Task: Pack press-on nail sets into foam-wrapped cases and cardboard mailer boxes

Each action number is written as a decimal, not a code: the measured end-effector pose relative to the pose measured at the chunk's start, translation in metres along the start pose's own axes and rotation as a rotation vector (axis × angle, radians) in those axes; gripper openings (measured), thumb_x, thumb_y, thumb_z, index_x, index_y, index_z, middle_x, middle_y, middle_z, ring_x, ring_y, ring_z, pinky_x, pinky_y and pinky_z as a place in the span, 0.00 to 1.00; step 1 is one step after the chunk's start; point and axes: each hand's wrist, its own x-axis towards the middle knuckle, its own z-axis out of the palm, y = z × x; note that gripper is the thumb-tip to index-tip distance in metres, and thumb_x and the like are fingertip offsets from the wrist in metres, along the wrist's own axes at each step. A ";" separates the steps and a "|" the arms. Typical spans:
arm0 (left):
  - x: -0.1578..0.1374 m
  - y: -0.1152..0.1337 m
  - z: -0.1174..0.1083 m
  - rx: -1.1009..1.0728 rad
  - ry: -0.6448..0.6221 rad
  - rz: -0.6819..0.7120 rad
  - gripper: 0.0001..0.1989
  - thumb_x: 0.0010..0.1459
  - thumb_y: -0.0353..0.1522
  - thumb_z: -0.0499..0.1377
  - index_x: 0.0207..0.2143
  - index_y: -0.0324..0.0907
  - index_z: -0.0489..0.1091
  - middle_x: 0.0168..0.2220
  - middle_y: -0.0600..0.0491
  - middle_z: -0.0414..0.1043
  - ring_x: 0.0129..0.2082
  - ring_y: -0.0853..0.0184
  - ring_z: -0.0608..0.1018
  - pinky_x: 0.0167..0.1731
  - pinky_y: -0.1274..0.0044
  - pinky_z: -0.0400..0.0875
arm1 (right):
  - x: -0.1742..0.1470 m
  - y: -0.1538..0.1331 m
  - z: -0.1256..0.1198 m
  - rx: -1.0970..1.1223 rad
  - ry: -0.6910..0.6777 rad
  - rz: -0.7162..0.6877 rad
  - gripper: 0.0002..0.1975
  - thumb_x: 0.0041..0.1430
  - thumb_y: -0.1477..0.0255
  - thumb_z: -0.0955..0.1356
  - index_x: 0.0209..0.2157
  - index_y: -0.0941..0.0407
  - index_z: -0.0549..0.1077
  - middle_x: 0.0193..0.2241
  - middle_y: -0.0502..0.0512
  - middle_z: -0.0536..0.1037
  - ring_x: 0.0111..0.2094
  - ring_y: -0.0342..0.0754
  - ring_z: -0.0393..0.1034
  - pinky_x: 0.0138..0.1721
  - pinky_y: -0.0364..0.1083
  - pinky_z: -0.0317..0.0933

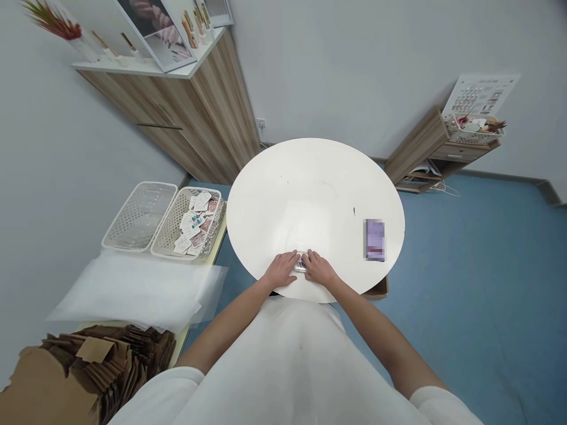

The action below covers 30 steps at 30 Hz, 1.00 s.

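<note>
Right now both hands meet at the near edge of the round desk [310, 177], left hand [280, 270] and right hand [319, 269] pinching a small clear packet [301, 263] between them. Each grip is narrow on it, the packet lying directly between, equally near both.

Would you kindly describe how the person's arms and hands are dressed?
Both forearms are bare, as are the left hand and right hand: no gloves, and no watch or rings that I can make out. Short white sleeves end above the elbows.

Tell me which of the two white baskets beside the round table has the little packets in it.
The basket nearer the table, the right one of the pair, holds the packets. The basket next to the wall shows none.
</note>
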 end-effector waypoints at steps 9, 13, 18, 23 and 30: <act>0.008 0.007 -0.010 0.068 0.027 -0.021 0.20 0.51 0.25 0.48 0.47 0.46 0.61 0.45 0.48 0.66 0.47 0.61 0.67 0.47 0.68 0.57 | -0.008 0.008 -0.025 0.138 -0.033 -0.078 0.20 0.53 0.69 0.61 0.49 0.57 0.60 0.46 0.61 0.66 0.46 0.52 0.61 0.44 0.49 0.58; 0.006 0.006 -0.013 0.081 0.010 0.008 0.18 0.51 0.24 0.48 0.44 0.45 0.63 0.39 0.49 0.68 0.43 0.62 0.69 0.47 0.68 0.56 | -0.023 0.008 -0.018 0.185 0.075 -0.060 0.37 0.46 0.60 0.67 0.56 0.57 0.51 0.56 0.64 0.55 0.55 0.59 0.51 0.50 0.54 0.52; 0.006 0.008 -0.013 0.061 0.008 -0.023 0.16 0.52 0.25 0.48 0.43 0.45 0.63 0.39 0.49 0.68 0.43 0.61 0.69 0.47 0.68 0.55 | -0.030 0.006 0.001 0.159 0.061 0.081 0.24 0.55 0.77 0.57 0.55 0.52 0.56 0.53 0.59 0.63 0.47 0.54 0.62 0.43 0.52 0.58; 0.007 0.009 -0.014 0.076 0.001 -0.023 0.15 0.54 0.28 0.48 0.44 0.45 0.63 0.40 0.48 0.68 0.43 0.61 0.69 0.48 0.67 0.55 | -0.029 0.011 0.007 0.280 0.062 0.144 0.23 0.55 0.79 0.55 0.52 0.49 0.62 0.51 0.53 0.67 0.39 0.50 0.68 0.40 0.50 0.61; 0.005 0.008 -0.015 0.100 0.039 -0.016 0.13 0.57 0.31 0.46 0.44 0.45 0.63 0.36 0.49 0.70 0.40 0.63 0.71 0.47 0.68 0.54 | -0.029 0.013 -0.003 0.389 0.070 0.149 0.21 0.57 0.74 0.55 0.51 0.50 0.62 0.50 0.52 0.68 0.40 0.52 0.68 0.40 0.50 0.60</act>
